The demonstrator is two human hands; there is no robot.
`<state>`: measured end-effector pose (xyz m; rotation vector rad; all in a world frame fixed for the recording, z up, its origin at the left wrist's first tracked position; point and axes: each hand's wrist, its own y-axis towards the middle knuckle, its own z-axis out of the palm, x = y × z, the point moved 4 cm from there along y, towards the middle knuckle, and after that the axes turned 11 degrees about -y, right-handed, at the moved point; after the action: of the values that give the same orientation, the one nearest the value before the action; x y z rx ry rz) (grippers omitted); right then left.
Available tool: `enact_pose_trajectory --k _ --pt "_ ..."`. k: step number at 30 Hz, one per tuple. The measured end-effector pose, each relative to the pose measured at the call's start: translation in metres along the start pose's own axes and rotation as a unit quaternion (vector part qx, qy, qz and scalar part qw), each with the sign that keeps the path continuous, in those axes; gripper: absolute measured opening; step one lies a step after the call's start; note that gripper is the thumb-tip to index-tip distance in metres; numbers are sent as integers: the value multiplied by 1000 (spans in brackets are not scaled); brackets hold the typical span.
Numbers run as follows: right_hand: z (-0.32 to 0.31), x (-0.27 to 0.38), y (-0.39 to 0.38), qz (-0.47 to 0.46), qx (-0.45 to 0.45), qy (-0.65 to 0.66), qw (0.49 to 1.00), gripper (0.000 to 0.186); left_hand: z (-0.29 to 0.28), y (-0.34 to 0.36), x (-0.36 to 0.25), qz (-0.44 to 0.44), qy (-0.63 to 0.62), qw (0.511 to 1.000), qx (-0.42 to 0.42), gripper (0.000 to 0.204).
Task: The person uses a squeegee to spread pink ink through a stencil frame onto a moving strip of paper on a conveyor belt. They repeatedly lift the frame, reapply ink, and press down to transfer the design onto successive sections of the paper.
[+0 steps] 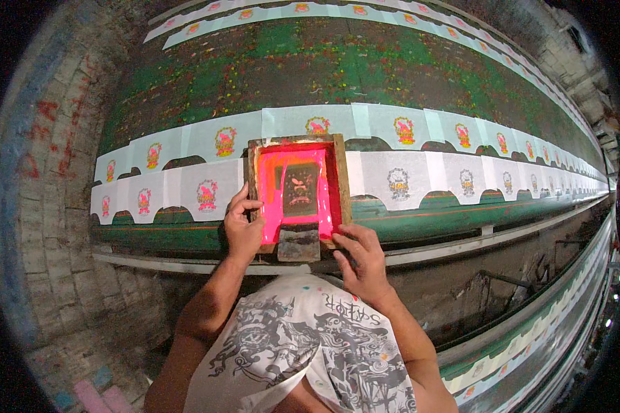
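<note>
A wooden screen-printing frame (346, 186), its inside coated in bright pink ink, lies over the row of white fabric pieces at the table's near edge. Through its mesh window (301, 189) a small printed figure shows. My left hand (243, 224) grips the frame's left side, fingers bent over the rim. At the near right corner, my right hand (362, 258) holds the frame between thumb and fingers. A worn, ink-stained squeegee (298, 244) leans across the frame's near side, between my hands and touched by neither.
White fabric pieces (391, 177) to the right carry dark outline prints; those on the left (144, 199) have pink added. Behind runs a row of pale pieces (225, 141) with pink and yellow prints. A metal rail (455, 255) borders the ink-speckled green table (275, 62). Another table (503, 358) stands lower right.
</note>
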<state>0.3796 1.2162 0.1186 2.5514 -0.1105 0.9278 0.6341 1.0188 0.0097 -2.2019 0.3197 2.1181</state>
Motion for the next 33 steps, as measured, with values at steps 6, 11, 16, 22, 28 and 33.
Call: enact_pose_trajectory --k 6,11,16,22,28,33 --pt "25 32 23 -135 131 -50 981 45 1 -1 1 12 20 1000 5 27" --pt "47 47 46 -190 227 -149 943 49 3 -1 -5 9 38 999 7 28" --pt "36 33 96 -193 282 -128 931 44 6 -3 -15 41 93 995 1 30" --pt "55 -3 174 -145 217 -193 946 43 9 -2 -19 47 76 996 2 29" --pt "75 -3 147 -151 165 -267 937 51 10 -3 -17 46 60 997 8 27" --pt "64 39 82 -182 162 -256 936 52 10 0 -21 61 48 997 -22 34"
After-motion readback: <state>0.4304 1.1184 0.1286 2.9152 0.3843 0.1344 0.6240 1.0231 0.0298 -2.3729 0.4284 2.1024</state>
